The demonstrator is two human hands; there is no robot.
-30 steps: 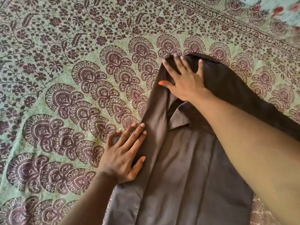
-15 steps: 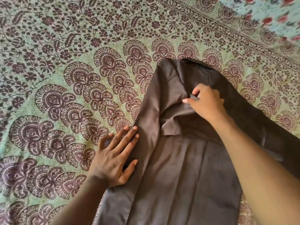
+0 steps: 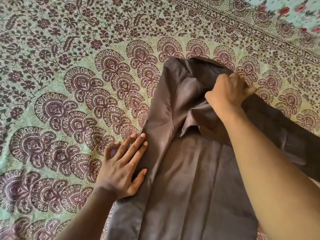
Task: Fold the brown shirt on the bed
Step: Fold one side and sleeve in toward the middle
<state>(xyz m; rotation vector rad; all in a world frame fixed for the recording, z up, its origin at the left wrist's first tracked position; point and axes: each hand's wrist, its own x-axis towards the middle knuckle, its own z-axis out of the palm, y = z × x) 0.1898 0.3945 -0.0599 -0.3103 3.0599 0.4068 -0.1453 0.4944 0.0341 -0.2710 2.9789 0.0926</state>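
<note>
Right hand (image 3: 226, 94) bunches the shirt (image 3: 187, 170) at upper right, fingertips buried; left hand (image 3: 121, 170) lies flat on its edge, hem cut off below.

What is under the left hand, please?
The left hand rests flat with its fingers on the brown shirt's folded edge and its palm over the patterned bedsheet. What lies beneath the shirt there is covered.

A bed (image 3: 52, 66) covered in a green spread printed with maroon fan and flower motifs carried a brown shirt (image 3: 190, 179), which lay flat across it. A pale blue cloth with red flowers (image 3: 294, 9) showed at the far corner.
</note>
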